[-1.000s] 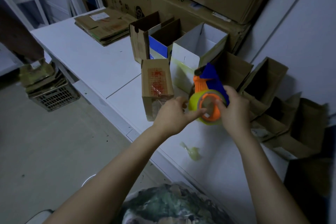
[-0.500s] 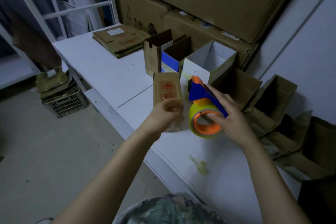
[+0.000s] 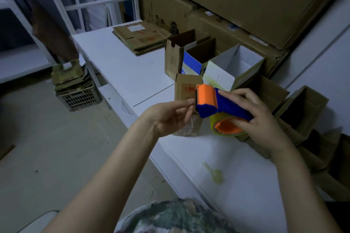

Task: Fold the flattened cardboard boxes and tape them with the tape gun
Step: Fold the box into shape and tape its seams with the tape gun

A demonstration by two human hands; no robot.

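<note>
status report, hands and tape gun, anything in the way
Right hand grips tape gun by the handle. Left hand fingertips at its orange head, grip unclear. Small cardboard box standing just behind. Crumpled tape scrap on table, clear of the work.

Left hand (image 3: 170, 117) fingers loosely extended, right hand (image 3: 263, 119) gripping tape gun (image 3: 210, 105)

Nothing legible. Red print on the small brown box (image 3: 186, 86) just left of the tape gun (image 3: 227, 106): too blurred. White label (image 3: 135, 28) on the flattened cardboard stack (image 3: 144, 41) well behind the tape gun: unreadable. Black round emblem (image 3: 174, 29) on the large carton (image 3: 161, 9) further behind: no letters discernible.
</note>
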